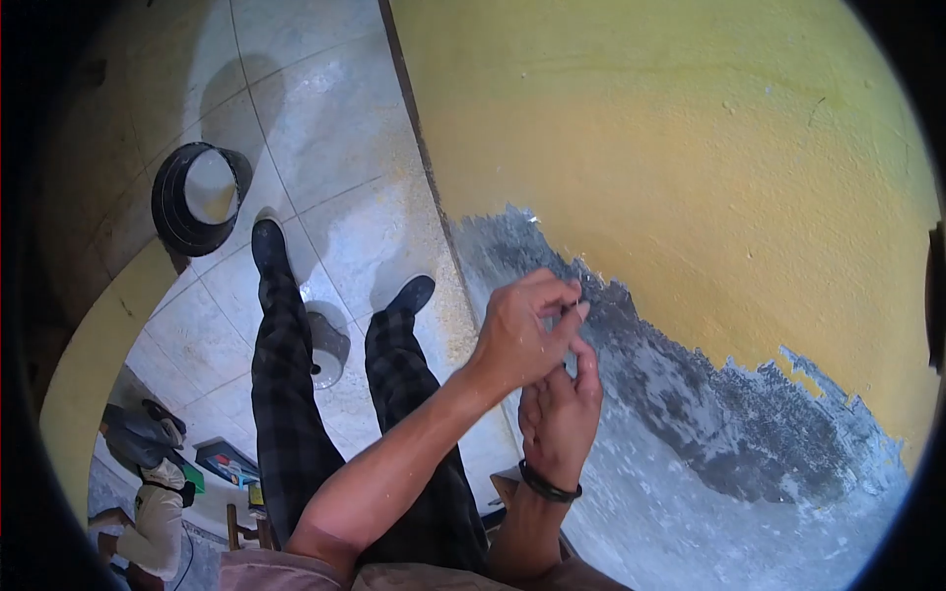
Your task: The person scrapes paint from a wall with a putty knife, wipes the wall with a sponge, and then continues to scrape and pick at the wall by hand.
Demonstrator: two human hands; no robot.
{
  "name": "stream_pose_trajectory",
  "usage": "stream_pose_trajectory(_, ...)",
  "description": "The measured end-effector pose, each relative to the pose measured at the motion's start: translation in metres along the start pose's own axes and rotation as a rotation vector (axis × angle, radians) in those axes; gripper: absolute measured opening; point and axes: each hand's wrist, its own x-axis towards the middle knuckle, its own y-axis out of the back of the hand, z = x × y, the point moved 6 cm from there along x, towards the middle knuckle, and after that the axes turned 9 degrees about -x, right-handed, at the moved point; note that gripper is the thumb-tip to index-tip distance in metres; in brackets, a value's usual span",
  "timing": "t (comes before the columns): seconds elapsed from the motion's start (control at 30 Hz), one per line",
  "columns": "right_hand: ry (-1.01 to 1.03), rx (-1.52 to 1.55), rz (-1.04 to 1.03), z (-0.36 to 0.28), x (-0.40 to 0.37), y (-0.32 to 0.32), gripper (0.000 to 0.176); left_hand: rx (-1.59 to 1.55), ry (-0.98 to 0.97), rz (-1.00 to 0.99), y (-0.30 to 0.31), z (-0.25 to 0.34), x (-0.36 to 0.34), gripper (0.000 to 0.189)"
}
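Note:
My left hand point(522, 330) is raised before the wall, thumb and fingertips pressed together. Anything between them is too small to make out. Just below and touching it is my right hand point(564, 419), its fingers curled and partly hidden behind the left one, with a black band on the wrist. What the right hand holds, if anything, cannot be seen. Behind both hands, the yellow painted wall point(690, 197) has a bare, rough grey patch point(680, 394) with ragged paint edges.
A black bucket point(175, 202) stands on the tiled floor point(335, 98) at the upper left. A grey container point(328, 350) is between my legs. Crumbs lie along the wall's foot. At the lower left are another person point(158, 527) and a tray of items point(227, 461).

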Motion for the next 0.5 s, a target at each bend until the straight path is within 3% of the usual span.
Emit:
stream_pose_trajectory(0.07, -0.033, -0.003, 0.002, -0.002, 0.015, -0.008, 0.035, -0.044, -0.086, 0.067, 0.007, -0.002, 0.009, 0.012)
stream_pose_trajectory(0.17, -0.023, 0.017, 0.025, 0.004, 0.007, -0.013, 0.033, 0.03, 0.012, 0.079, 0.013, -0.001, 0.011, 0.01)
stream_pose_trajectory(0.27, -0.023, 0.012, 0.036, 0.008, -0.004, -0.006, 0.031, -0.009, 0.078, -0.043, 0.001, -0.005, -0.003, 0.01)
stream_pose_trajectory(0.5, -0.018, -0.011, 0.03, 0.007, 0.004, -0.009, 0.034, -0.016, 0.061, 0.008, 0.01, -0.006, 0.008, 0.009)
